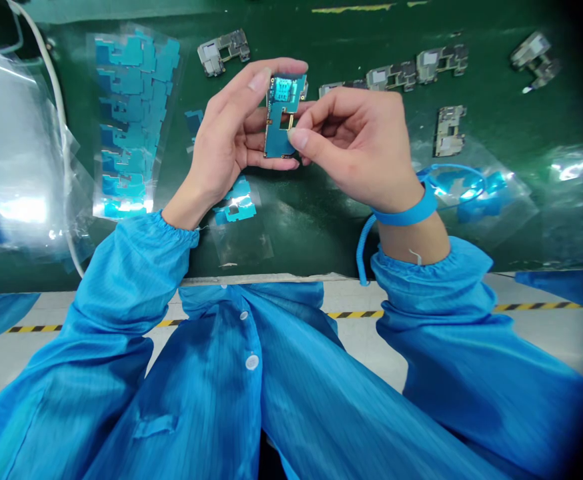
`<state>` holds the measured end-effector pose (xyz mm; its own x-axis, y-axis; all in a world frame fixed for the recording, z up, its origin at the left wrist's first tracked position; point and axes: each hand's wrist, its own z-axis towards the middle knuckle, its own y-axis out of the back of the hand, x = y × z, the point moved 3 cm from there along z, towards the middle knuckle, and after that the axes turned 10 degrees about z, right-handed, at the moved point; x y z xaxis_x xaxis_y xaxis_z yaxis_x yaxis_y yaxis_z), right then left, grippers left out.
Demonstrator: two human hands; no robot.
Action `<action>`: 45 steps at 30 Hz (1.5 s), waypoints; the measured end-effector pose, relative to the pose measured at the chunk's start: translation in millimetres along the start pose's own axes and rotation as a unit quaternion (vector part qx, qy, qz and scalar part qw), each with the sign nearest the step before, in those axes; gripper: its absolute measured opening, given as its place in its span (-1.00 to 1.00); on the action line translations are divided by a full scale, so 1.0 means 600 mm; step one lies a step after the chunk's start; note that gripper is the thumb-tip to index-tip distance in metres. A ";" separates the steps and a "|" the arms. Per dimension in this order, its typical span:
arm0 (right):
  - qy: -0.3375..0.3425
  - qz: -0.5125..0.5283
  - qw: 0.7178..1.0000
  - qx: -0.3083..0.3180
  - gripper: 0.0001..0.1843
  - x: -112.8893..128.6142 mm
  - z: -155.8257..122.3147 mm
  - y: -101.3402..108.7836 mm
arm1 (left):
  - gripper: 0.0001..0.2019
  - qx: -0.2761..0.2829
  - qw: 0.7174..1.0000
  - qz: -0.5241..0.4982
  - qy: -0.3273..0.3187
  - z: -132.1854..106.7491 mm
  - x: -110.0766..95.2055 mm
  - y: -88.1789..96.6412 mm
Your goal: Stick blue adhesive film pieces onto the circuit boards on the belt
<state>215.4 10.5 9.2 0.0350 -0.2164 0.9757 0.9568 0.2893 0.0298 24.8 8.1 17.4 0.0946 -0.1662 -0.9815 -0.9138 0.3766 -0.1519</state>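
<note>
My left hand (pixel 231 127) cradles a small phone circuit board (pixel 281 113) by its edges, fingers curled behind it. The board is covered in blue film, with a gold-edged cut-out and a square socket showing. My right hand (pixel 356 140) pinches the board's right edge between thumb and fingertips. Whether a film edge lies under those fingertips is too small to tell. A blue wrist strap (pixel 404 210) circles my right wrist, and its coiled cord (pixel 364 247) drops toward the bench edge.
A green bench mat (pixel 311 227) lies beneath my hands. Bare circuit boards (pixel 391 77) sit in a row beyond them. A clear sheet of blue film pieces (pixel 134 123) lies left, with a plastic bag (pixel 16 147) and white cable (pixel 59 100) farther left.
</note>
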 end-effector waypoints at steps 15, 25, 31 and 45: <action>0.012 -0.017 1.000 -0.003 -0.49 0.002 -0.001 0.000 | -0.46 0.014 1.000 -0.007 -0.018 0.023 0.025 0.013; -0.012 0.005 1.000 -0.018 -0.39 0.003 -0.003 -0.004 | -0.43 0.031 0.999 -0.031 -0.029 0.019 0.027 0.016; -0.040 0.001 0.999 -0.016 -0.41 -0.004 -0.003 -0.002 | -0.36 0.037 0.998 -0.050 -0.016 0.022 0.027 0.016; -0.046 0.001 0.999 -0.012 -0.44 0.000 -0.004 0.000 | -0.27 0.039 0.999 -0.017 -0.019 0.019 0.031 0.016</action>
<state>216.2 8.5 8.7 0.0113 -0.1300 0.9915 0.9635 0.2667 0.0240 22.3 19.2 -3.6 0.1412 -0.1462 -0.9791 -0.8764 0.4414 -0.1923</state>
